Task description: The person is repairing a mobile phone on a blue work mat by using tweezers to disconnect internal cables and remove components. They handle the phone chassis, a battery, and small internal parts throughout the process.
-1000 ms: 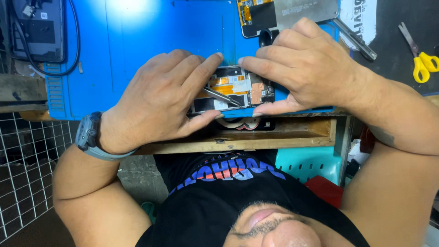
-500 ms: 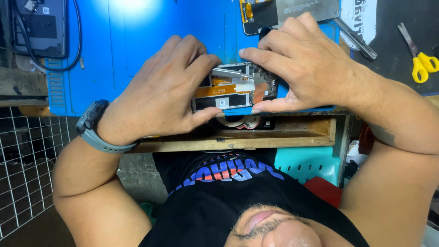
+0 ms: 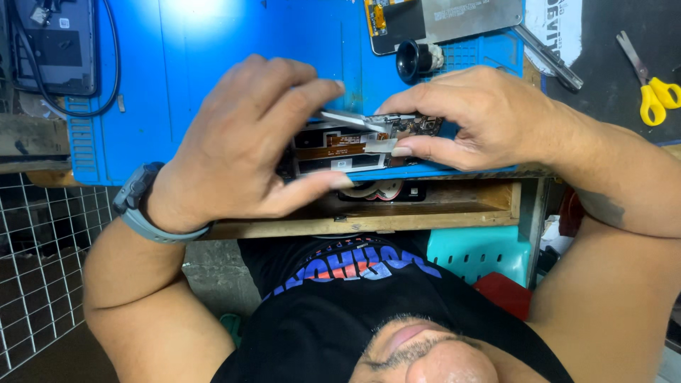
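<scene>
The opened phone (image 3: 355, 149) is held between both hands at the near edge of the blue work mat (image 3: 213, 71). The left hand (image 3: 241, 142) is closed around the phone's left end, thumb underneath and forefinger on top. The right hand (image 3: 489, 120) pinches the right end between thumb and fingers.

Compared with 0.5 s ago, the phone has been tilted up off the mat, and a thin silver strip (image 3: 351, 119) is now seen lifted clear above the orange flex cable (image 3: 340, 150). The strip is judged to be coming away from the phone's body.

It cannot be told whether the strip is a tool or a part. The phone's left end is hidden by the left hand. Beyond the right hand lie a flat phone panel (image 3: 440, 18), cut off by the frame, and yellow-handled scissors (image 3: 649, 81).
</scene>
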